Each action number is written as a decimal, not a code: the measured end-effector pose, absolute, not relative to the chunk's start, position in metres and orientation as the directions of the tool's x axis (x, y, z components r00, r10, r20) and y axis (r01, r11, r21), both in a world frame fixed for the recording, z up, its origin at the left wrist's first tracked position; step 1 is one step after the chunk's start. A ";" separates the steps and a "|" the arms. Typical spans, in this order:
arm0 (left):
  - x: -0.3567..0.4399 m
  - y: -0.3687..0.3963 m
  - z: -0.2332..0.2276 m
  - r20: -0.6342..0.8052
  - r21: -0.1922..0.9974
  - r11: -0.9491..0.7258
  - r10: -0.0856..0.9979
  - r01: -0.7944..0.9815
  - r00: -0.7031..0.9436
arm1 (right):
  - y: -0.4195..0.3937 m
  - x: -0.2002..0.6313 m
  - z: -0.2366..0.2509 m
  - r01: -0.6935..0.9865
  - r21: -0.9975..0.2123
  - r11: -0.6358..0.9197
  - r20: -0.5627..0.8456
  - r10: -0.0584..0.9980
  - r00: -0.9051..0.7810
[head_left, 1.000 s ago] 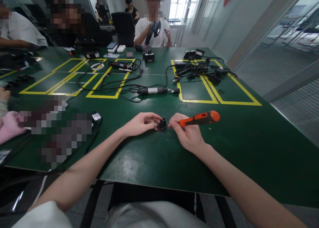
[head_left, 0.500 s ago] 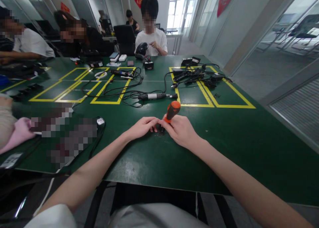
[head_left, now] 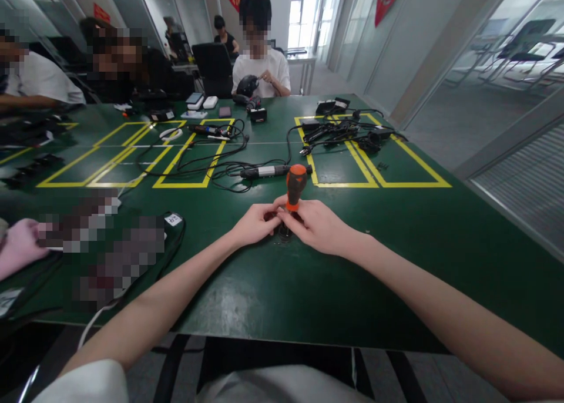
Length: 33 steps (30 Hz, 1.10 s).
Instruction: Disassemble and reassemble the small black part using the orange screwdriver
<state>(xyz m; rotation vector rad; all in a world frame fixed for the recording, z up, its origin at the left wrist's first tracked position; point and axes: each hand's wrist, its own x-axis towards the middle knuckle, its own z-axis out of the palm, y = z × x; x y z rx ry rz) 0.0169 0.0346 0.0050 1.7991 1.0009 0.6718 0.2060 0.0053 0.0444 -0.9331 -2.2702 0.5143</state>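
Note:
An orange-handled screwdriver (head_left: 295, 185) stands almost upright, its tip down on a small black part (head_left: 282, 231) lying on the green table (head_left: 396, 244). My right hand (head_left: 319, 227) grips the screwdriver low on its shaft. My left hand (head_left: 255, 224) pinches the small black part from the left, fingertips touching the right hand's. The part is mostly hidden by both hands.
A black-and-silver power tool (head_left: 268, 170) with tangled cables lies just beyond my hands. More black cables and adapters (head_left: 348, 130) sit in the yellow-taped box at right. A person in white (head_left: 259, 68) sits across the table; others sit at left.
The screwdriver swung from lying level in my right hand to standing upright over the black part. Both hands closed in around the part. The view tilted up slightly.

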 end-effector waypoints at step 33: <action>0.011 0.014 -0.004 0.561 0.617 -0.702 0.709 0.356 0.428 | 0.009 0.224 0.064 0.180 -0.948 0.264 0.093 0.768 -0.634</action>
